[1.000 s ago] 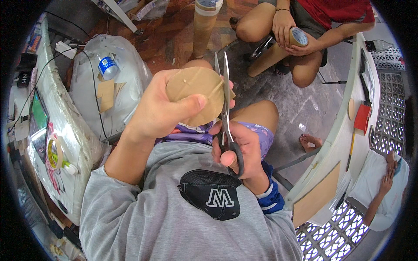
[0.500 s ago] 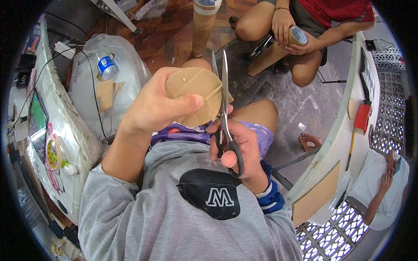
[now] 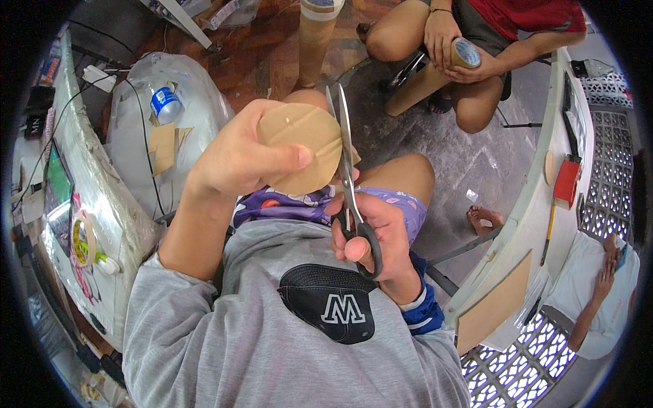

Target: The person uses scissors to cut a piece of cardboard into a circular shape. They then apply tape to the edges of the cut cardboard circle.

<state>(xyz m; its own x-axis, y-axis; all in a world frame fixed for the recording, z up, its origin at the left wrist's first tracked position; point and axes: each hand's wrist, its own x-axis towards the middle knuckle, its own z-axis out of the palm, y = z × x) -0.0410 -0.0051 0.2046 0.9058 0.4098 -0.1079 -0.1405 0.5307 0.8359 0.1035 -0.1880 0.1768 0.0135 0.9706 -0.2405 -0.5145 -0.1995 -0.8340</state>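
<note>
My left hand pinches a round brown cardboard disc, its thumb lying across the face. The disc has a faint crease and a tiny pale spot near its top. In my right hand is a pair of scissors with black handles, my thumb through one loop. Their blades point away from me and stand slightly apart, along the disc's right edge. A small piece of cardboard shows just right of the blades. Both hands are above my lap.
Across from me a person in a red shirt grips a brown cardboard tube; a second tube stands left of it. A white table on the right carries a red box and a cardboard sheet. Clear plastic and a blue-labelled container lie left.
The scissor blades have drawn closer together and shifted slightly left. The disc and my left hand have also moved a little left.
</note>
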